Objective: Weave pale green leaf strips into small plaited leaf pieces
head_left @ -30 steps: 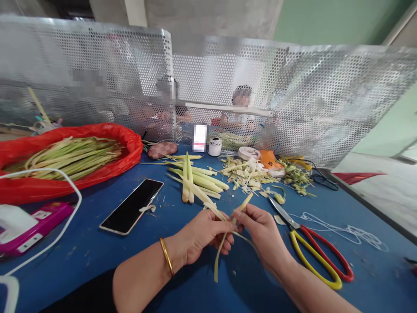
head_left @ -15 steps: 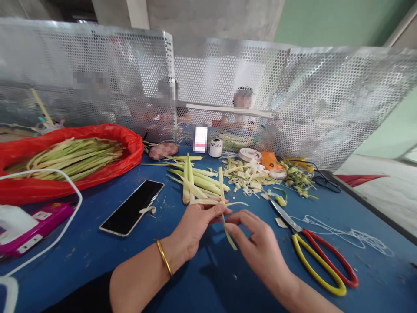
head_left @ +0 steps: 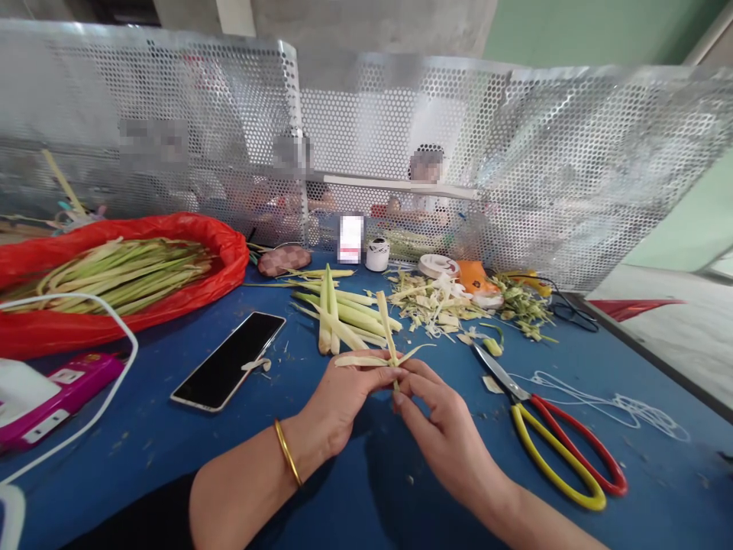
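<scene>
Pale green leaf strips cross one another between my two hands, their ends sticking out to the left, upward and right. My left hand, with a gold bangle on its wrist, pinches the strips near the crossing. Close against it, my right hand has its thumb and fingers closed on the lower part of the strips; the tail end is hidden by the fingers. Just beyond my hands lie several thick green-white stalks. Scissors with one yellow and one red handle rest to the right of my right hand.
A black-screened phone lies left, near a purple power strip and a red bag of long leaves. Leaf scraps, a tape roll and white string are right. A perforated metal screen stands behind; people sit beyond it.
My right hand has moved up and left to meet my left hand, closing on the strip's lower end, which hung free before. The upright strip now leans slightly left.
</scene>
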Demonstrator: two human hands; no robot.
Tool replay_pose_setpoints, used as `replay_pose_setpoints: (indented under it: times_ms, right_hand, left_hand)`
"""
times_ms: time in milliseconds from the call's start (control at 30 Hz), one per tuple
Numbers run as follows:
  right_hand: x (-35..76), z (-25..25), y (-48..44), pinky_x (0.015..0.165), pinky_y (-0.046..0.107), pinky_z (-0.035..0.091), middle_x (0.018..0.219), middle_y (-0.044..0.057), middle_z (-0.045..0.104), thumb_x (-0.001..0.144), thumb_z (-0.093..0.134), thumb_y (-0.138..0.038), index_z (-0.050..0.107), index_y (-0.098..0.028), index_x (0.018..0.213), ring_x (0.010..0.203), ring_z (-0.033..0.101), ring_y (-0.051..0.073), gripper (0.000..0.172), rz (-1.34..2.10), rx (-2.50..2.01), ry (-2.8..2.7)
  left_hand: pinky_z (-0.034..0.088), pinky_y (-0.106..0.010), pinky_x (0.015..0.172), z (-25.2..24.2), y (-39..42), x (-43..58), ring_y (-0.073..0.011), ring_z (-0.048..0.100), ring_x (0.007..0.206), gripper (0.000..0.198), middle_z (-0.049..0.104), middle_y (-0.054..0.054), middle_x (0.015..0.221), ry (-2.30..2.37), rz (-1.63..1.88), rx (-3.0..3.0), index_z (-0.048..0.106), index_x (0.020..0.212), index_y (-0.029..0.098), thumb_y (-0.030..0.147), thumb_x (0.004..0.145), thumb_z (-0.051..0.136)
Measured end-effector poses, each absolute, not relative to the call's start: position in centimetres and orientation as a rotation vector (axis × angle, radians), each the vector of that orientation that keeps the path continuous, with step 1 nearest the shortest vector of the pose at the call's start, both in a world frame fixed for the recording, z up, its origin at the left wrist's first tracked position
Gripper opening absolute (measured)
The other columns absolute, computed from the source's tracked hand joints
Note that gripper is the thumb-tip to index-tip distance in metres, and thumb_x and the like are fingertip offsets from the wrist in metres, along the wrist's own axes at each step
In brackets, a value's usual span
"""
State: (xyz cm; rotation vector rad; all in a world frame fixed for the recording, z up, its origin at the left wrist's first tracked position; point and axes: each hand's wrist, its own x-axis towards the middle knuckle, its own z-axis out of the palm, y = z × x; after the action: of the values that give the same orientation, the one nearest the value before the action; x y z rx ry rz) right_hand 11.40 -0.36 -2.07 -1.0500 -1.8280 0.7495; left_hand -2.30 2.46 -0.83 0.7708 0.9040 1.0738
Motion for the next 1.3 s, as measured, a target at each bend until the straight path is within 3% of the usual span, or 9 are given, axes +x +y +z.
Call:
replay_pose_setpoints:
  times_ms: [267, 500, 567, 700, 967, 1200, 1300]
  right_hand:
    - [11.4, -1.9, -0.7, 0.075, 0.027, 0.047, 0.093, 0.006, 0.059, 0.092, 0.045, -0.021, 0.05, -0.021, 0.068, 0.086, 0.059, 0.018, 0.024, 0.639, -1.096, -1.905]
    - [13.0, -1.9, 0.4, 0.083, 0.038, 0.044, 0.1, 0.008, 0.064, 0.09, 0.054, -0.03, 0.061, -0.023, 0.097, 0.095, 0.06, 0.025, 0.012, 0.083, -1.316, -1.871]
    - [13.1, -2.2, 0.6, 0.089, 0.039, 0.042, 0.089, 0.003, 0.067, 0.09, 0.054, -0.029, 0.061, -0.024, 0.092, 0.086, 0.063, 0.022, 0.009, 0.151, -1.324, -1.96]
    - [12.5, -3.2, 0.6, 0.098, 0.038, 0.035, 0.061, -0.005, 0.056, 0.096, 0.041, -0.023, 0.05, -0.022, 0.068, 0.058, 0.054, 0.013, 0.03, 0.268, -1.29, -2.088]
    - [12.2, -3.0, -0.1, 0.08, 0.031, 0.038, 0.062, -0.002, 0.056, 0.096, 0.037, -0.018, 0.047, -0.022, 0.067, 0.059, 0.052, 0.014, 0.031, 0.193, -1.239, -2.193]
    - [11.8, -2.6, -0.5, 0.072, 0.03, 0.036, 0.062, 0.0, 0.057, 0.094, 0.037, -0.013, 0.048, -0.02, 0.066, 0.058, 0.051, 0.014, 0.031, 0.095, -1.163, -2.216]
    - [11.9, -2.2, -1.0, 0.07, 0.031, 0.034, 0.062, 0.001, 0.057, 0.095, 0.037, -0.015, 0.05, -0.02, 0.067, 0.057, 0.051, 0.015, 0.031, 0.032, -1.182, -2.25]
  left_hand:
    - [0.049, -0.028, 0.077, -0.8, 2.8, -2.6, -0.0179, 0.065, 0.08, 0.029, 0.073, -0.007, 0.079, 0.967, 1.074, 0.77, 0.072, 0.082, 0.012, 0.02, 0.055, 0.083]
    - [0.049, -0.028, 0.071, -0.3, 3.4, -3.6, -0.0147, 0.06, 0.072, 0.023, 0.065, -0.003, 0.07, 0.984, 0.933, 0.867, 0.073, 0.084, 0.014, 0.024, 0.065, 0.074]
    - [0.049, -0.027, 0.07, -0.3, 3.2, -3.5, -0.0138, 0.059, 0.071, 0.024, 0.066, -0.003, 0.073, 0.993, 0.91, 0.878, 0.073, 0.084, 0.013, 0.024, 0.063, 0.077]
    - [0.048, -0.024, 0.066, -0.9, 3.0, -3.0, -0.014, 0.061, 0.073, 0.031, 0.069, -0.004, 0.08, 1.068, 0.919, 0.905, 0.073, 0.088, 0.014, 0.026, 0.061, 0.081]
    - [0.047, -0.022, 0.065, -1.5, 2.8, -2.3, -0.0127, 0.059, 0.068, 0.017, 0.07, -0.004, 0.073, 1.163, 1.0, 0.924, 0.075, 0.08, 0.014, 0.022, 0.064, 0.077]
    - [0.048, -0.023, 0.065, -1.3, 2.7, -2.0, -0.0133, 0.06, 0.067, 0.019, 0.072, -0.004, 0.074, 1.163, 1.032, 0.902, 0.075, 0.069, 0.015, 0.021, 0.053, 0.082]
    - [0.047, -0.022, 0.063, -1.3, 3.1, -2.4, -0.0115, 0.058, 0.064, 0.013, 0.072, -0.004, 0.077, 1.176, 1.034, 0.957, 0.074, 0.07, 0.015, 0.023, 0.06, 0.078]
